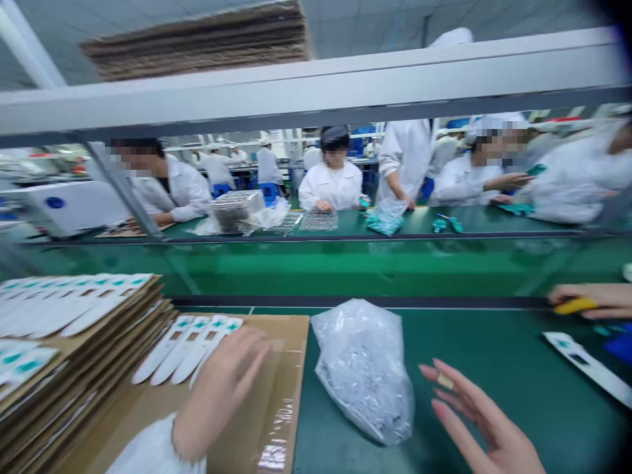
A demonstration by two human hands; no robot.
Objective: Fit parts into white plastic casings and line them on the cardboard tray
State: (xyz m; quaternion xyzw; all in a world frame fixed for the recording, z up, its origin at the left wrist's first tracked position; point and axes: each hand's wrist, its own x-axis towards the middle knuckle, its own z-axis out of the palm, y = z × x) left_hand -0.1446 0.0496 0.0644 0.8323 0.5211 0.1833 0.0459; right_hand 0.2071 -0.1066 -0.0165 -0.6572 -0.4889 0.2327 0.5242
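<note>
White strips (192, 357) are lying on cardboard (241, 441), just left of the left hand (227, 378) — can't tell its grip. Right hand (486, 421) is hovering wide beside the bag (365, 375). Strips are looking light, stiffish — edges for grip.

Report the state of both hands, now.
Left hand: over the white pieces on the cardboard; blurred, grip cannot be told.
Right hand: open, holding nothing visible, beside the plastic bag.
</note>
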